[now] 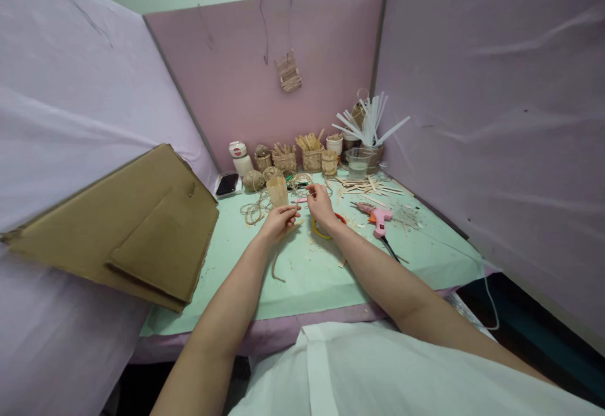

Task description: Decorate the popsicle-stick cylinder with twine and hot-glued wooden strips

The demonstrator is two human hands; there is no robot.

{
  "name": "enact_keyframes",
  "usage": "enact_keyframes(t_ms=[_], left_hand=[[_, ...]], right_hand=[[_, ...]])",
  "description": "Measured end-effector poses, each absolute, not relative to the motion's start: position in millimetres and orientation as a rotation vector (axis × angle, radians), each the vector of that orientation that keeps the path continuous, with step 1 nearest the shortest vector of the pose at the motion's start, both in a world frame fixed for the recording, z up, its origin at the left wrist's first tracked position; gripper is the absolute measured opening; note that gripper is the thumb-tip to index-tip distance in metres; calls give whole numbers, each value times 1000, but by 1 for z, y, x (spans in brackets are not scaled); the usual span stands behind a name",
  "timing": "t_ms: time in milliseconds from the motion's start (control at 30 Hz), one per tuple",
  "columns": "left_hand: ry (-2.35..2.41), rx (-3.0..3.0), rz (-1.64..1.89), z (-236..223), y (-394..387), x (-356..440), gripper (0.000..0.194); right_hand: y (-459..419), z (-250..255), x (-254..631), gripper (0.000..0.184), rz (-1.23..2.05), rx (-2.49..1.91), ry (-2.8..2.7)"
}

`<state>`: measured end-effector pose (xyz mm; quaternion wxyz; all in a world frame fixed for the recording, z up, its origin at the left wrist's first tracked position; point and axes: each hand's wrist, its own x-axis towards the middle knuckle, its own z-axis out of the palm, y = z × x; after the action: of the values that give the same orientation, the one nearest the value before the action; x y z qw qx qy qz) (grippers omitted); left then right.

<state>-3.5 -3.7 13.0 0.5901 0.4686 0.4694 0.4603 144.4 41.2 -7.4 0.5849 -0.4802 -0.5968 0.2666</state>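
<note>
Over the middle of the table, my left hand (282, 219) is closed in a pinch, its fingertips pointing right. My right hand (320, 203) is closed too, thumb and fingers together, slightly higher and just right of it. Whatever lies between the fingertips is too small to make out. A cup of flat wooden sticks (276, 191) stands just behind my left hand. Below that hand, a short brown strand of twine (276, 267) lies on the table. Scissors with yellow and red handles (322, 234) are partly hidden under my right wrist.
A pink glue gun (380, 219) lies at the right, its cord trailing away. Loose sticks (366, 186), twine balls (254, 180) and stick-filled baskets (312, 159) line the back. A large cardboard piece (142, 214) leans at the left beside a phone (227, 184).
</note>
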Motion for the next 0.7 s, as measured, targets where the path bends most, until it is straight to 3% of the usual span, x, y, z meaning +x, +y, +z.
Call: enact_keyframes(t_ms=[100,267,533,700], left_hand=[[1166,1190,1006,15,-1,-9,13],[1249,1369,915,21,0,-21,8],[1492,1829,566,57,-6,-43,17],[1442,1909,345,90,2,-79,25]], right_hand=[[34,-3,143,40,415,-911,-1713],[30,-2,140,22,269,-805,-2126],[26,6,139,14,336,-894,-2228],[21,17,140,17,573,-781,-2131]])
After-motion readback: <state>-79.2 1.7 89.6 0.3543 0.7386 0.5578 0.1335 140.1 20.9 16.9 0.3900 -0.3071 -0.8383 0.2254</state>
